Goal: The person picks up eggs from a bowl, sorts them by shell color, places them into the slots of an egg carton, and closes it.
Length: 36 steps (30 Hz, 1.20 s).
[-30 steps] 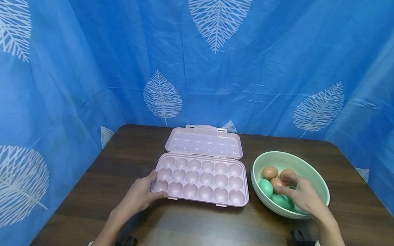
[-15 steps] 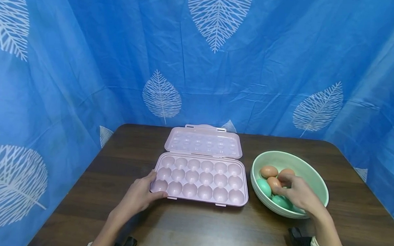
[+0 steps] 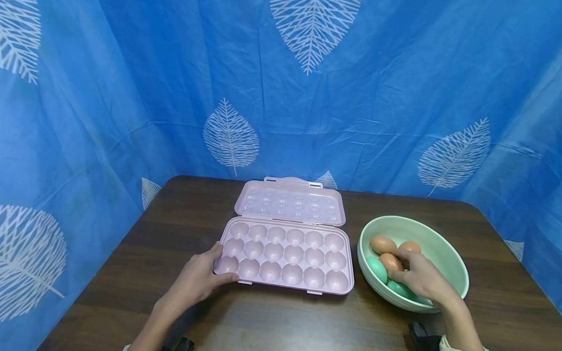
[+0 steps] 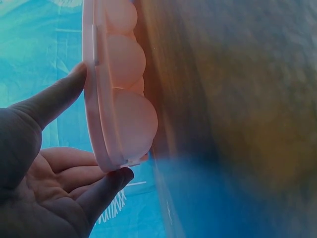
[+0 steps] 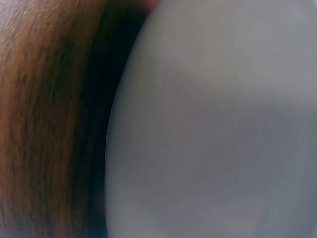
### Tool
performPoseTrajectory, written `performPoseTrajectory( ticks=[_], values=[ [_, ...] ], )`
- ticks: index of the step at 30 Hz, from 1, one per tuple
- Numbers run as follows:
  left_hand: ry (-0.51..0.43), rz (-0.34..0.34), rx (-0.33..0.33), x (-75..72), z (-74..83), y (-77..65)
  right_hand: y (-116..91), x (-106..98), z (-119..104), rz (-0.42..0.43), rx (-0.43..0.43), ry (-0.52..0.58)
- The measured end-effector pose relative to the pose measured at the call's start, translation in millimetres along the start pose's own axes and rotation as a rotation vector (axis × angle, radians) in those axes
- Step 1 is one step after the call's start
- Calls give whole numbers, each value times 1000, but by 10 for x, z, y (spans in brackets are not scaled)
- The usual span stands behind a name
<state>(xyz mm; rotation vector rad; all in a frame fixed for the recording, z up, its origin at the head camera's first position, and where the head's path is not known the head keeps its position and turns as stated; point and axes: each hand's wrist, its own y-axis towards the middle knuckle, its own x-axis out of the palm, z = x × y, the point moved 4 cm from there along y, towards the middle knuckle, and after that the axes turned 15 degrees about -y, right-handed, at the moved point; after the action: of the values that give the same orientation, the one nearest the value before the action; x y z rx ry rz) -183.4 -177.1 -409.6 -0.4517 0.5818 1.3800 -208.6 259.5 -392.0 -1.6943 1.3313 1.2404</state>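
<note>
A pale pink egg tray [image 3: 284, 258] lies opened out on the table, its hollows bare and its lid [image 3: 290, 202] folded back behind it. My left hand [image 3: 195, 277] grips the near left corner. In the left wrist view the thumb presses the tray's rim [image 4: 91, 114] and fingertips touch its end. To the right stands a light green bowl [image 3: 438, 248] holding brown and green eggs. Inside it, my right hand [image 3: 423, 277] pinches a brown egg [image 3: 389, 263] between thumb and fingers. The bowl's outer wall [image 5: 208, 129] fills most of the right wrist view, hiding that hand.
Another brown egg [image 3: 383, 244] and a green egg [image 3: 376, 268] lie close by the right fingers. The dark wooden table [image 3: 266, 325] ends at a blue curtain [image 3: 284, 93] with white leaf prints, behind and at both sides.
The right hand has shifted slightly left within the bowl, its fingers closer about the brown egg. The left hand and the tray stay in place.
</note>
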Motion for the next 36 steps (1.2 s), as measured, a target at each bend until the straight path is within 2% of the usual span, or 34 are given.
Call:
performPoseTrajectory(
  ticks=[6, 15, 19, 22, 29, 36],
  values=[
    [12, -2, -4, 0, 5, -5, 2, 17, 5, -15, 39, -72],
    [5, 8, 10, 10, 5, 0, -11, -9, 10, 46, 41, -114],
    [14, 0, -5, 18, 8, 10, -31, -44, 29, 109, 39, -85],
    [15, -3, -8, 13, 10, 10, -39, -69, 34, 127, 45, -48],
    [27, -5, -8, 4, 3, 8, -45, -86, 37, 121, 98, 40],
    [21, -8, -8, 6, -6, 4, -79, -93, 26, 132, 107, 68]
  ],
)
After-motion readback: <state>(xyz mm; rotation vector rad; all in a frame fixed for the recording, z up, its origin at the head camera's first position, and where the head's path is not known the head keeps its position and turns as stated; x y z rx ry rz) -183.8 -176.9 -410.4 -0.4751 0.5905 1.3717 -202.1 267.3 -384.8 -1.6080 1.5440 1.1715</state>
